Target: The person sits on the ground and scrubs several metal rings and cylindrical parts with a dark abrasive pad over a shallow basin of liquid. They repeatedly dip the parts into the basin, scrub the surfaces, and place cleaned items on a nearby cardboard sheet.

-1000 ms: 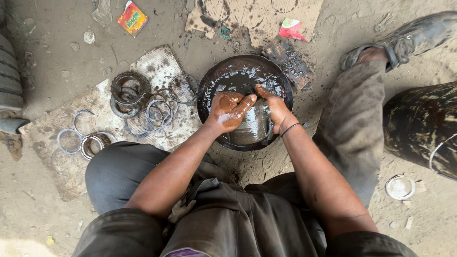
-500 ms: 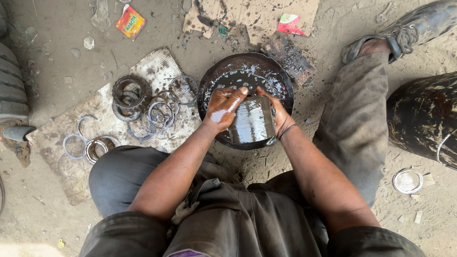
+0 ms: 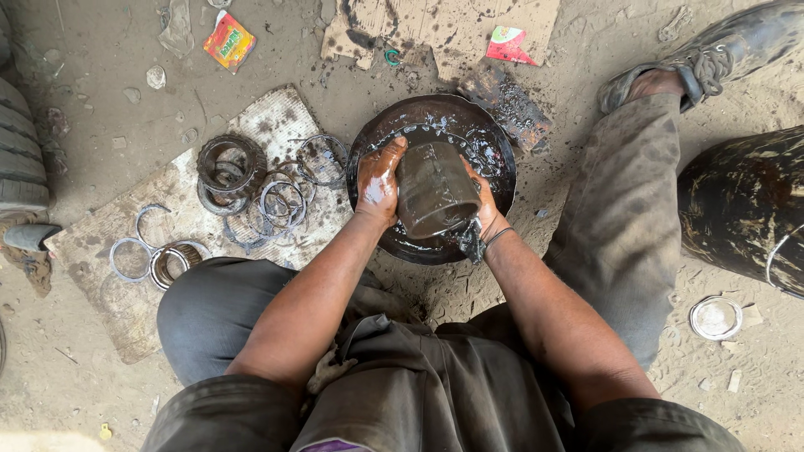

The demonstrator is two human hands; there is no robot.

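Both hands grip a grimy metal cylinder (image 3: 433, 189) held over a round dark basin (image 3: 494, 151) on the dirt floor. Left hand (image 3: 378, 182) fingers wrap its left side; right hand (image 3: 484, 205) fingers close on its right. Beyond the left fingers, steel rings (image 3: 280, 199) lie on soiled cardboard (image 3: 126, 293).

metal rings (image 3: 251, 188) on cardboard (image 3: 126, 285), tyre (image 3: 21, 159), dark drum (image 3: 745, 209).

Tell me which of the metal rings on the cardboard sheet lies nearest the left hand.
The thin wire ring at the sheet's right edge, beside the dark basin. It lies closest to the left hand; the thick toothed ring and the others sit further left.
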